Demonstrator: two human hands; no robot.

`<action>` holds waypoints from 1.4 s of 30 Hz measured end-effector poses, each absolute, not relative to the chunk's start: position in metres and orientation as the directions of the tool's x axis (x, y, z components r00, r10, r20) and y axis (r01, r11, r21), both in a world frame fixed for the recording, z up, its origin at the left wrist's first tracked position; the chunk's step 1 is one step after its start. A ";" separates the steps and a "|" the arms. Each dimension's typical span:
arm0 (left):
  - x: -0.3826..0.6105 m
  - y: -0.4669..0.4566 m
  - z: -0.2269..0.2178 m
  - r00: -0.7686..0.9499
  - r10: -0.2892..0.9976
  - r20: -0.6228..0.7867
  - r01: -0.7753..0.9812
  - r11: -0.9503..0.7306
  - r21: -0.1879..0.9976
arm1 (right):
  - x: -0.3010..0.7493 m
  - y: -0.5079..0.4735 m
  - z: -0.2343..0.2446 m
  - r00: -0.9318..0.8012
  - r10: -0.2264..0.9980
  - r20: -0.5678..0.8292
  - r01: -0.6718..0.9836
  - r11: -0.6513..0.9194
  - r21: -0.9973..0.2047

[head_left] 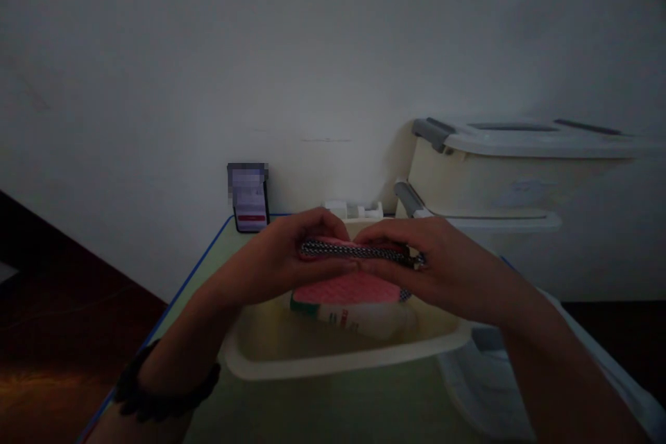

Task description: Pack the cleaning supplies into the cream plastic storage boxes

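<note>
Both my hands hold one pink cloth pouch (347,287) with a black-and-white patterned edge above a cream plastic basin (333,359). My left hand (284,257) pinches the pouch's left end, fingers closed on it. My right hand (437,260) grips the right end, fingers wrapped over the patterned strip. The pouch hangs folded between them. A white bottle (364,319) with a green cap lies inside the basin below the pouch. A dark beaded bracelet (156,399) circles my left wrist.
The basin rests on a pale green table (333,416) with a blue edge. A phone (250,198) leans upright against the white wall. Small white items (354,209) sit behind my hands. Stacked lidded plastic bins (520,173) stand at the right. Dark floor lies left.
</note>
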State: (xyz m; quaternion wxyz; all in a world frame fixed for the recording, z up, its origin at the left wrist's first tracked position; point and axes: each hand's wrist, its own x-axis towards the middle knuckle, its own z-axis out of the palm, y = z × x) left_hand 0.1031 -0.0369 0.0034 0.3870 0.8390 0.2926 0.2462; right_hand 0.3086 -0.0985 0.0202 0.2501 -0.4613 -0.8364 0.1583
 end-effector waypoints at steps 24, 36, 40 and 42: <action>0.107 -0.059 0.013 0.757 0.621 0.203 0.414 -0.696 0.587 | 0.303 -0.125 0.027 -0.489 0.862 0.133 0.762 0.496 -0.415; 0.096 -0.041 0.008 0.759 0.641 0.115 0.432 -0.626 0.649 | 0.331 -0.115 0.035 -0.442 0.875 0.198 0.790 0.484 -0.377; 0.086 -0.025 0.004 0.634 0.742 0.219 0.532 -0.624 0.573 | 0.346 -0.113 0.036 -0.321 0.908 0.269 0.845 0.403 -0.352; 0.084 -0.022 0.003 0.599 0.780 0.178 0.625 -0.595 0.504 | 0.348 -0.111 0.033 -0.299 0.919 0.256 0.849 0.379 -0.369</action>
